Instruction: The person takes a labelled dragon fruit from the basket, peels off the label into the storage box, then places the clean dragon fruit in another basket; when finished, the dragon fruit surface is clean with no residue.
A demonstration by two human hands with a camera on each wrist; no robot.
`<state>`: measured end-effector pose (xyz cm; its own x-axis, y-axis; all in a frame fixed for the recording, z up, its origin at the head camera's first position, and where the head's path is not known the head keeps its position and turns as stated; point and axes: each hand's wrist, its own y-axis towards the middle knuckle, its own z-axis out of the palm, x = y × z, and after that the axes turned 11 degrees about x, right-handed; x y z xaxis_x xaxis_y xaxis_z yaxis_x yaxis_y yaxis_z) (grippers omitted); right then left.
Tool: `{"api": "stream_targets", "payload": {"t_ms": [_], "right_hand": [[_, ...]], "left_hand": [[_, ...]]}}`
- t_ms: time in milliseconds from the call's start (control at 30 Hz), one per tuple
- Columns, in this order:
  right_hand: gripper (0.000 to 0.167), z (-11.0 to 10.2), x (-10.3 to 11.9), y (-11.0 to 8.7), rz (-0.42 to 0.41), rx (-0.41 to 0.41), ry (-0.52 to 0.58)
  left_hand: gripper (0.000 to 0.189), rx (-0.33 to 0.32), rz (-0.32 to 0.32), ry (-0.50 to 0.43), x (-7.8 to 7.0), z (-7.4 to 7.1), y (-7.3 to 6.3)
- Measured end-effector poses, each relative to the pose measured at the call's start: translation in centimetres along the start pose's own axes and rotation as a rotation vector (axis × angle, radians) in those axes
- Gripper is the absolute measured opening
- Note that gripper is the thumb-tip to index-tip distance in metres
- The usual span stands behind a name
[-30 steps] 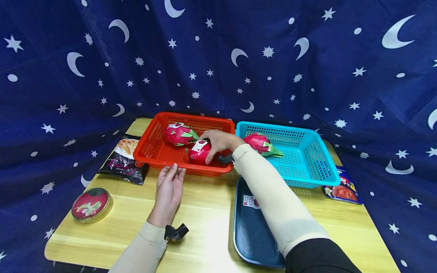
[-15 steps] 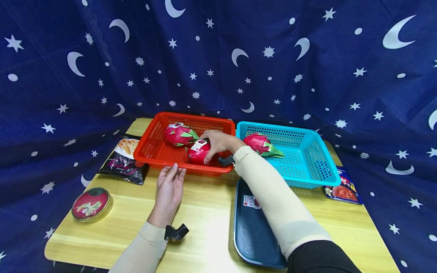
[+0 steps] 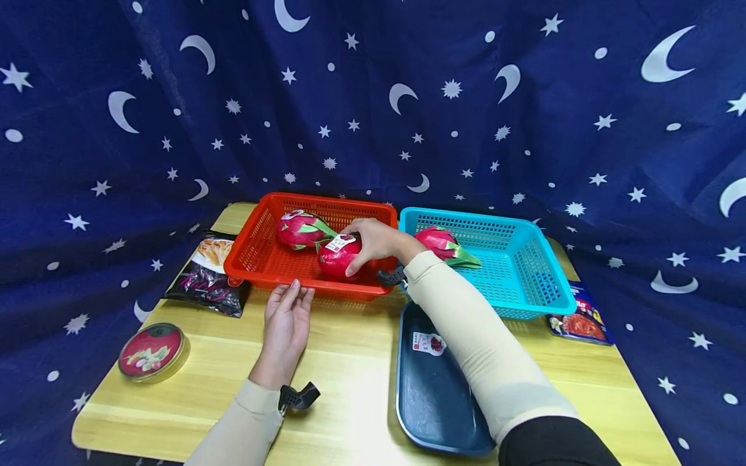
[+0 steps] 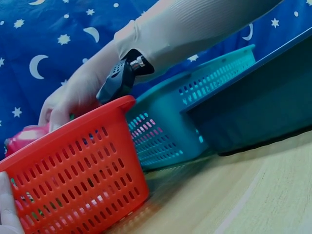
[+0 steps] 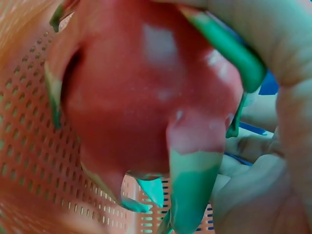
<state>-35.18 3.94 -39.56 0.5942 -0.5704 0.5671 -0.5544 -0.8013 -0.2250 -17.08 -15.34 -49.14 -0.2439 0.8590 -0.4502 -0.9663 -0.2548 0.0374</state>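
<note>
My right hand (image 3: 375, 243) grips a dragon fruit (image 3: 338, 260) from above, inside the red basket (image 3: 256, 249). A white label shows on its top, and its red skin and green-tipped scales fill much of the right wrist view. Beside it, to the left, another dragon fruit (image 3: 300, 230) lies in the same basket. My left hand (image 3: 285, 330) holds the basket's front rim, palm partly turned up; in the left wrist view only a digit (image 4: 7, 207) shows, against the basket's outer wall.
A blue basket (image 3: 536, 272) holding one dragon fruit (image 3: 436, 239) adjoins on the right. In front lies a dark tray (image 3: 431, 401) with a label (image 3: 428, 343), partly under my right forearm. Around are a black packet (image 3: 212, 278), a round tin (image 3: 153, 353) and a blue packet (image 3: 583, 317).
The gripped dragon fruit has risen slightly and shifted a little right with my right hand. My left hand keeps its place at the rim. The head view has shifted slightly.
</note>
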Motion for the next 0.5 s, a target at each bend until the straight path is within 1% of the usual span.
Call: {"api": "stream_targets", "payload": {"t_ms": [200,400,500], "right_hand": [[0.096,-0.2,0.0,-0.8,-0.009,-0.026,0.051],[0.096,-1.1,0.5,-1.7,-0.023,-0.091,0.107],[0.094,-1.4,1.0,-2.1,-0.042,-0.129,0.113]], "left_hand": [[0.013,-0.003,0.008,-0.019,0.1,0.0,-0.1],[0.012,0.008,0.021,-0.017,0.1,0.0,-0.1],[0.012,0.017,0.024,-0.015,0.1,0.0,-0.1]]}}
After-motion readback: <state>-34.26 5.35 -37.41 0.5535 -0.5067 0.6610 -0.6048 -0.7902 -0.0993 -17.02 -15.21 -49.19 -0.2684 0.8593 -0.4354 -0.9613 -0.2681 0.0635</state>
